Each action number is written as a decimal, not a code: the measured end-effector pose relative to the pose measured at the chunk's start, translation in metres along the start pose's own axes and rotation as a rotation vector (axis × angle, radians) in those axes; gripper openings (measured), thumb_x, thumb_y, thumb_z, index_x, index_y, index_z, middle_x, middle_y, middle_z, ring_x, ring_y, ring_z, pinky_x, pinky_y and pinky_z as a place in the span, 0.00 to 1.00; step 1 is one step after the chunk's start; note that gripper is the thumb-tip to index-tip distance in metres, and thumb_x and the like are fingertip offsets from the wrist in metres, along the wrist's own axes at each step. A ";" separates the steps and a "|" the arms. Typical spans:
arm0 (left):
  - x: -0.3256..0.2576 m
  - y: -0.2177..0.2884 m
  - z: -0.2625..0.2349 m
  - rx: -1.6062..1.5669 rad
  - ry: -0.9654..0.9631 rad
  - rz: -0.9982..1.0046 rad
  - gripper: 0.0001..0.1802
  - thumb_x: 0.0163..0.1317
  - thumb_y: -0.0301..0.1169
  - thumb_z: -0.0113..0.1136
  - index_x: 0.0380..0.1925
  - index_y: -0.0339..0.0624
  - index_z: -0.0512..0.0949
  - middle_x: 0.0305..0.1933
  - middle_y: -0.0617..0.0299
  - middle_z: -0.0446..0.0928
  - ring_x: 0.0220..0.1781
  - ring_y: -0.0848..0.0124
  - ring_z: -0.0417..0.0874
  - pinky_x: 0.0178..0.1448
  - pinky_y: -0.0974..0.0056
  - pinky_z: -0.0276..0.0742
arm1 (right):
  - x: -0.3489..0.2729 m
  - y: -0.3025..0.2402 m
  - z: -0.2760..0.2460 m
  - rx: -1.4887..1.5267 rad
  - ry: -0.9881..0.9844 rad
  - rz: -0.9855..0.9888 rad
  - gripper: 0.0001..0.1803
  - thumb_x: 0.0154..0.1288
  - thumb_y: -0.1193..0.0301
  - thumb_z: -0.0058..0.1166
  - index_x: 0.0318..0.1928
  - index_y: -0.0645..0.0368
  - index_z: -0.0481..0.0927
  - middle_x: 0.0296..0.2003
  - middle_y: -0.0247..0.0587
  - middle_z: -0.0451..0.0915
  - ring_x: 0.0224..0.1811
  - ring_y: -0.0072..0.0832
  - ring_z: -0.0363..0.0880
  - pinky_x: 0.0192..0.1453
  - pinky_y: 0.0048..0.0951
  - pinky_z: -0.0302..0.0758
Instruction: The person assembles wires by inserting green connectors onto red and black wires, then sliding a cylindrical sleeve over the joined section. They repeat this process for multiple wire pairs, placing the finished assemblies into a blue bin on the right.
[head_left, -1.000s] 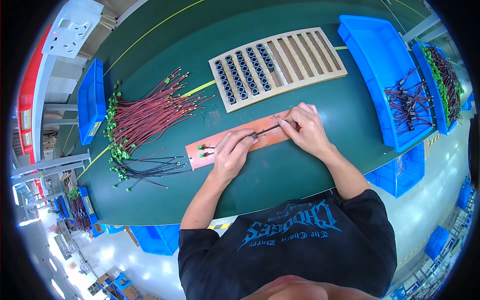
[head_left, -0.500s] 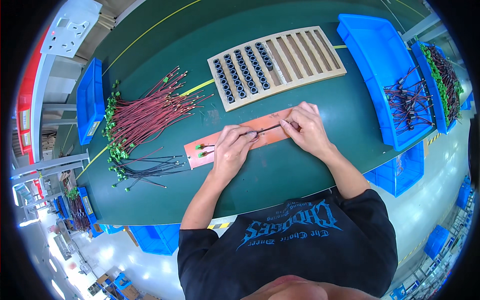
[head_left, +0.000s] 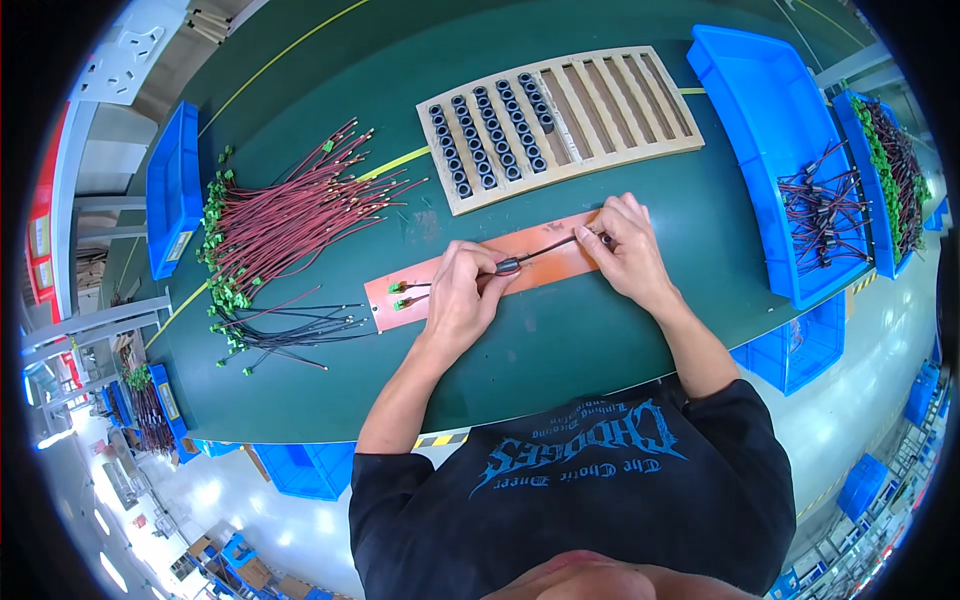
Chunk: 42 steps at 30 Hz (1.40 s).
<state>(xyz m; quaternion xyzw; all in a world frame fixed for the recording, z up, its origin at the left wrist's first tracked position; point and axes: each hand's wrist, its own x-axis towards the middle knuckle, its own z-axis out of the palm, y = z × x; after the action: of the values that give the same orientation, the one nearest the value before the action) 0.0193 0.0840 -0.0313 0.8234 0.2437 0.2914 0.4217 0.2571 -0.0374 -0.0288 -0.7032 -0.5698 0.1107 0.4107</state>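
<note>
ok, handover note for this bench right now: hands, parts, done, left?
Left hand: pinching a dark ring on a wire pair over the orange mat.
Right hand: holding the wires' far end taut.
Parts: rings in the wooden tray, about half its slots filled; red wires and black wires piled left.
Done: finished-looking sets lie in the blue bin.
Left: the piles and the tray's rings, by the look of it.

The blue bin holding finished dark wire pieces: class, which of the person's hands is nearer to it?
Right. The right hand rests on the orange board's end, a short way from the blue bin. The left hand is farther along the board, away from the bin.
</note>
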 end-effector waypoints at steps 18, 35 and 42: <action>0.019 0.010 -0.014 0.404 -0.105 0.339 0.16 0.51 0.23 0.77 0.39 0.33 0.82 0.39 0.53 0.80 0.42 0.54 0.81 0.43 0.54 0.80 | 0.000 0.005 -0.009 0.061 -0.008 0.029 0.11 0.67 0.70 0.66 0.29 0.58 0.79 0.26 0.35 0.70 0.32 0.33 0.66 0.42 0.37 0.62; 0.022 0.009 -0.011 0.295 -0.127 0.245 0.15 0.54 0.23 0.77 0.40 0.34 0.83 0.40 0.53 0.79 0.43 0.54 0.80 0.46 0.55 0.79 | 0.002 -0.002 -0.011 0.085 0.010 -0.039 0.07 0.64 0.67 0.71 0.34 0.55 0.86 0.31 0.32 0.83 0.38 0.31 0.76 0.50 0.35 0.66; 0.019 0.006 -0.009 0.270 -0.090 0.251 0.15 0.54 0.23 0.77 0.40 0.34 0.83 0.41 0.54 0.80 0.44 0.54 0.80 0.47 0.55 0.78 | 0.006 -0.015 0.000 0.127 -0.103 -0.026 0.09 0.61 0.63 0.73 0.37 0.53 0.91 0.34 0.30 0.88 0.42 0.28 0.79 0.57 0.36 0.65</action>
<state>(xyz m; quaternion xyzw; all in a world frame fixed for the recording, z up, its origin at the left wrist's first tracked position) 0.0276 0.0983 -0.0170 0.9086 0.1568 0.2694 0.2779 0.2486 -0.0317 -0.0165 -0.6616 -0.5912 0.1771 0.4259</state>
